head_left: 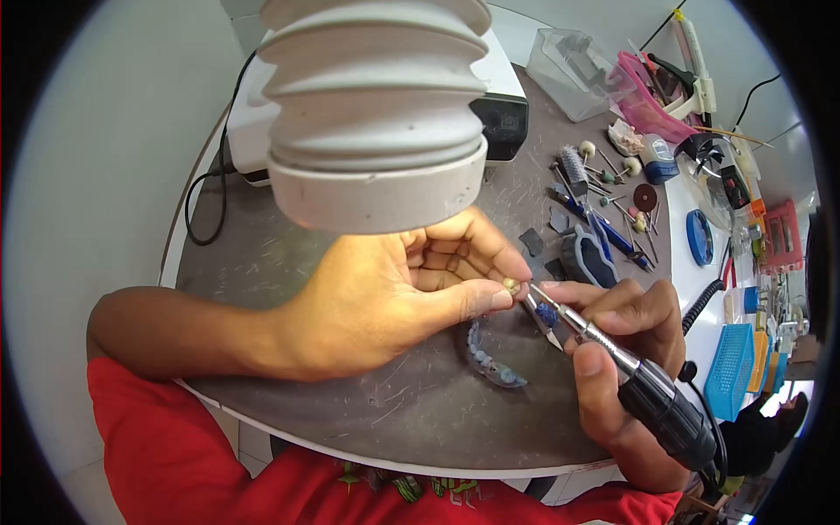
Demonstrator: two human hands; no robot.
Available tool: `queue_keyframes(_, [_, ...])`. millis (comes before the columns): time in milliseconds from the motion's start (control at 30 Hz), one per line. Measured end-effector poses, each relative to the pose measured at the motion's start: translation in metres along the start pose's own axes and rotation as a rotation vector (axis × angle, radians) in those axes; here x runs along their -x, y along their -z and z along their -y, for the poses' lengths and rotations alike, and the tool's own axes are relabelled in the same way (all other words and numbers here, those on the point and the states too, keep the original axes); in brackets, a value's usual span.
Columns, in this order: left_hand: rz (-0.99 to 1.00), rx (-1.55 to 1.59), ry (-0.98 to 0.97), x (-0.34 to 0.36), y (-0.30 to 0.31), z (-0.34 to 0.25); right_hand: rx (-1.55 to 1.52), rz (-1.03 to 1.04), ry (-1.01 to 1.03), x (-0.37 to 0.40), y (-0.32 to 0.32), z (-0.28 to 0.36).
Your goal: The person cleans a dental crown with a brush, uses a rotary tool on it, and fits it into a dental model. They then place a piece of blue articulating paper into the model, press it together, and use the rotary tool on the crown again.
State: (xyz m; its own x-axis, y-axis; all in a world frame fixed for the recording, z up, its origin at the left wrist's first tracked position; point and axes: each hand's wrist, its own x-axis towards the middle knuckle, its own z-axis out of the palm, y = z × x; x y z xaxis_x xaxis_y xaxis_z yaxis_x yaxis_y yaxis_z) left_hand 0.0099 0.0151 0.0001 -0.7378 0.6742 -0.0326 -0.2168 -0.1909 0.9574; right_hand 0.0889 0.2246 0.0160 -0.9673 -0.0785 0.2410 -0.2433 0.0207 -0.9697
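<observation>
My left hand pinches a small yellowish tooth-like piece, probably a dental crown, between thumb and fingertips. My right hand is wrapped round a black and silver rotary handpiece, its thin tip touching or very near the crown. Below the left fingertips, a bluish-grey curved row of teeth, a dental model, lies on the bench. Partly hidden between the hands are a pointed blade and a dark blue lump.
A ribbed white hose hangs over the left hand. Rotary bits, a brown disc and a wire brush lie at the right. Behind stand a pink basket and clear container. A person shows at far right.
</observation>
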Motion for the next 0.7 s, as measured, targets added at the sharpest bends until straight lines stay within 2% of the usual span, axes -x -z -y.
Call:
queue_keyframes(100, [0.000, -0.011, 0.008, -0.001, 0.001, 0.000, -0.019, -0.032, 0.001, -0.001, -0.001, -0.003])
queue_keyframes(200, [-0.001, -0.013, 0.016, 0.000, 0.001, 0.000, -0.002, 0.023, 0.048, -0.002, 0.002, -0.004])
queue_keyframes(267, [-0.003, -0.005, 0.018, -0.001, 0.001, 0.000, 0.077, 0.109, -0.097, -0.001, 0.003, 0.004])
queue_keyframes(300, [0.002, -0.021, 0.014, -0.001, 0.001, 0.000, 0.076, 0.109, -0.099, -0.002, 0.002, 0.001])
queue_keyframes(367, [0.007, -0.036, 0.009, -0.001, 0.002, 0.000, 0.056, 0.020, 0.080, -0.004, 0.000, -0.008])
queue_keyframes(500, [0.013, -0.041, 0.007, -0.001, 0.002, 0.001, 0.009, -0.032, 0.065, -0.002, -0.003, -0.004])
queue_keyframes(567, [0.013, -0.039, 0.005, -0.001, 0.002, 0.000, 0.119, 0.088, -0.093, 0.000, 0.002, 0.003])
queue_keyframes(700, [0.016, -0.030, 0.013, -0.001, 0.002, 0.000, 0.122, 0.101, -0.107, -0.001, 0.003, 0.005])
